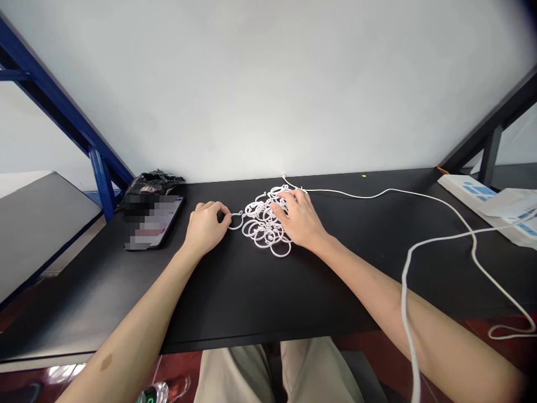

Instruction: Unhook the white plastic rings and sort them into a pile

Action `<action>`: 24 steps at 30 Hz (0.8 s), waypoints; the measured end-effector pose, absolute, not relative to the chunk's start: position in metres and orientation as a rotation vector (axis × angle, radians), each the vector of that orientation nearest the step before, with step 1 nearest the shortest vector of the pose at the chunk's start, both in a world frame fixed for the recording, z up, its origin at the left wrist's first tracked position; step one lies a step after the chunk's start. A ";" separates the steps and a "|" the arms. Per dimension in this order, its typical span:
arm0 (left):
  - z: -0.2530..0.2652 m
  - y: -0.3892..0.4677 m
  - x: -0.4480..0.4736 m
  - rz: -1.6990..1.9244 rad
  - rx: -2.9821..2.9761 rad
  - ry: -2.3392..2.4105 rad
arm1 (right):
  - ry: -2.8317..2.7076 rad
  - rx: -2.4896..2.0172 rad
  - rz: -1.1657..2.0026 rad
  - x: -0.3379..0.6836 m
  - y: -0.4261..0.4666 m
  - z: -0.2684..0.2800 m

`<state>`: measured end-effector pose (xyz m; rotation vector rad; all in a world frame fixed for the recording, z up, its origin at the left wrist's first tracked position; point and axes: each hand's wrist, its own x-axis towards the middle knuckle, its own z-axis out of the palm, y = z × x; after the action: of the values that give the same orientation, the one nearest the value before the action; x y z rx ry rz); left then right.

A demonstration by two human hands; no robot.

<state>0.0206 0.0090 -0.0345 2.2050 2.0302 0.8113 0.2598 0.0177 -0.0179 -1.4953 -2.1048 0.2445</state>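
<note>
A tangled pile of white curtain rings [265, 230], each a thin hoop with a small eyelet, lies on the black table [235, 296]. Just left of the pile, my left hand [206, 226] is closed, thumb and forefinger pinching the edge of one white curtain ring [236, 226]. That ring's eyelet points toward the pile. On the right side of the pile rests my right hand [302, 219], thumb and fingers apart over the rings and touching them. Its palm and fingers cover some rings from view.
A phone [159, 224] lies at left, with a crumpled black plastic bag [153, 182] behind it. White cable [409, 268] loops across the right side, near my right forearm. White-and-blue packaging [478, 196] sits at far right. A pale wall [277, 89] backs the table.
</note>
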 end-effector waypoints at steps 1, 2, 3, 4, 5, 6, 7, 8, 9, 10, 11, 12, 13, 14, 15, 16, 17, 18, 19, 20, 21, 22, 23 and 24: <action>-0.034 0.008 0.021 0.808 2.208 2.024 | -2.107 -1.497 0.244 0.260 0.018 -0.018; -0.035 0.008 0.021 0.804 2.216 2.014 | -2.107 -1.499 0.242 0.259 0.018 -0.018; -0.035 0.008 0.021 0.800 2.229 2.001 | -2.108 -1.501 0.241 0.259 0.017 -0.018; -0.036 0.008 0.021 0.796 2.243 1.988 | -2.108 -1.501 0.239 0.259 0.017 -0.018; -0.036 0.008 0.021 0.791 2.256 1.978 | -2.108 -1.499 0.236 0.259 0.017 -0.018; -0.036 0.009 0.020 0.790 2.267 1.972 | -2.107 -1.495 0.232 0.259 0.017 -0.018; -0.035 0.009 0.020 0.799 2.274 1.973 | -2.105 -1.487 0.227 0.259 0.017 -0.018; -0.033 0.008 0.020 0.820 2.281 1.973 | -2.103 -1.475 0.221 0.258 0.017 -0.018; -0.031 0.007 0.020 0.857 2.288 1.969 | -2.099 -1.459 0.213 0.258 0.017 -0.017; -0.029 0.006 0.021 0.913 2.293 1.959 | -2.095 -1.438 0.203 0.258 0.016 -0.017; -0.025 0.003 0.023 0.981 2.294 1.941 | -2.089 -1.410 0.189 0.257 0.016 -0.017; -0.022 0.000 0.026 1.054 2.296 1.913 | -2.082 -1.372 0.172 0.257 0.016 -0.016; -0.019 -0.003 0.029 1.123 2.297 1.880 | -2.076 -1.326 0.154 0.257 0.015 -0.015; -0.017 -0.007 0.034 1.178 2.300 1.846 | -2.072 -1.269 0.141 0.256 0.014 -0.015; -0.014 -0.010 0.038 1.222 2.313 1.814 | -2.072 -1.208 0.134 0.255 0.013 -0.014; -0.013 -0.014 0.044 1.254 2.332 1.784 | -2.076 -1.144 0.138 0.254 0.011 -0.013; -0.012 -0.017 0.049 1.273 2.357 1.754 | -2.085 -1.083 0.150 0.253 0.010 -0.012; -0.012 -0.020 0.054 1.293 2.381 1.728 | -2.100 -1.027 0.167 0.252 0.008 -0.012; -0.012 -0.022 0.058 1.311 2.401 1.707 | -2.114 -0.980 0.186 0.251 0.007 -0.011; -0.012 -0.023 0.061 1.330 2.415 1.692 | -2.124 -0.946 0.204 0.250 0.005 -0.011; -0.012 -0.024 0.063 1.352 2.421 1.686 | -2.128 -0.924 0.222 0.249 0.003 -0.011; -0.012 -0.025 0.065 1.372 2.421 1.687 | -2.125 -0.911 0.240 0.248 0.002 -0.011; -0.012 -0.025 0.065 1.390 2.414 1.690 | -2.118 -0.905 0.263 0.247 0.000 -0.011; -0.012 -0.025 0.065 1.407 2.402 1.691 | -2.106 -0.902 0.291 0.247 -0.001 -0.010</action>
<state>0.0646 -0.0251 -0.0119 2.4021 1.6910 1.4066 0.2466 -0.0013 -0.0103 -0.9018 -2.1059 0.2915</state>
